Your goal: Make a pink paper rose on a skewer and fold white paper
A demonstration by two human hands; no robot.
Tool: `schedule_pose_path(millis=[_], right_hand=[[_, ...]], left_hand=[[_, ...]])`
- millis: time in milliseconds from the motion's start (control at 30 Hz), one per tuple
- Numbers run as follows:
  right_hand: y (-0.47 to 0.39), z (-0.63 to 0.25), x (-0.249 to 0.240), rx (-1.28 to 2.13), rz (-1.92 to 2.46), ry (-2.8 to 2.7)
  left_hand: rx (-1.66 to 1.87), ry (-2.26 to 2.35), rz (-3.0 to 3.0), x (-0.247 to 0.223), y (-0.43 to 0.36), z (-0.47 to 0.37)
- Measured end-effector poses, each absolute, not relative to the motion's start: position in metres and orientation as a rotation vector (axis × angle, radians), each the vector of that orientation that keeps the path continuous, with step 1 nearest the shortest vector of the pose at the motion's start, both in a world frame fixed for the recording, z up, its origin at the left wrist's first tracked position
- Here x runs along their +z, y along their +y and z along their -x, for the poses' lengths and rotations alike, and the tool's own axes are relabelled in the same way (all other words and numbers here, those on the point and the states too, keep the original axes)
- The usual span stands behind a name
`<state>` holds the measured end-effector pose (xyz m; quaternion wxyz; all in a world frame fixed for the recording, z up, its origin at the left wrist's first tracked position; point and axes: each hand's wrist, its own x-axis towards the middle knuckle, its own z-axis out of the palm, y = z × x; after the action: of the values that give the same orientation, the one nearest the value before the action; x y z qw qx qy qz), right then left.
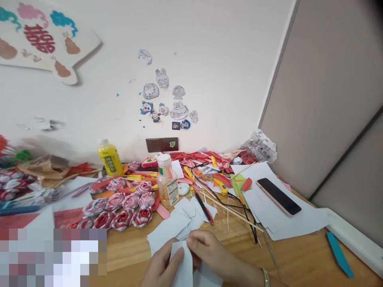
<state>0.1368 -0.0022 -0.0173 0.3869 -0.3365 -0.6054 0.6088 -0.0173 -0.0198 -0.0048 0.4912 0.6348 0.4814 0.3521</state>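
A folded sheet of white paper point(182, 266) is held upright between my two hands at the bottom middle. My left hand point(164, 265) grips it from the left, thumb pressed flat on its face. At its upper right edge, the fingers of my right hand point(206, 248) pinch the paper; their tips are partly hidden behind it. A bracelet circles the right wrist. Just beyond the hands lies a loose pile of white paper pieces point(176, 219), with a dark pen point(203, 208) and a red one beside it.
Rolled paper roses point(122, 203) stand in rows at left, near a yellow bottle point(110, 158). A clear bottle point(167, 183) is behind the paper pile. Thin sticks point(236, 213) and a black cable stretch right. A phone point(278, 196) rests on white sheets; a teal blade-shaped piece point(339, 255) lies nearby.
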Motion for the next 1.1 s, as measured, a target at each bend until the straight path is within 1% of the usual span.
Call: schedule_pose_path(millis=[100,200,633,767,933,1100], right_hand=[[0.002,-0.138,-0.022,1.647,0.815,-1.478],[0.003,-0.139,-0.024,1.670,0.811,-1.495],[0.001,-0.144,-0.022,1.497,0.957,-1.742],[0.004,-0.146,-0.022,1.394,0.981,-1.817],[0.005,-0.148,-0.022,1.446,0.949,-1.837],[0.004,-0.148,-0.020,1.416,1.001,-1.870]], left_hand=[[0.883,1.186,-1.545,-0.009,-0.017,0.018],[0.882,1.219,-1.568,-0.012,-0.016,0.018],[0.890,1.260,-1.575,-0.002,-0.022,0.013],[0.853,1.234,-1.577,0.003,-0.022,0.013],[0.869,1.214,-1.591,0.000,-0.019,0.013],[0.872,1.265,-1.579,-0.006,-0.018,0.014]])
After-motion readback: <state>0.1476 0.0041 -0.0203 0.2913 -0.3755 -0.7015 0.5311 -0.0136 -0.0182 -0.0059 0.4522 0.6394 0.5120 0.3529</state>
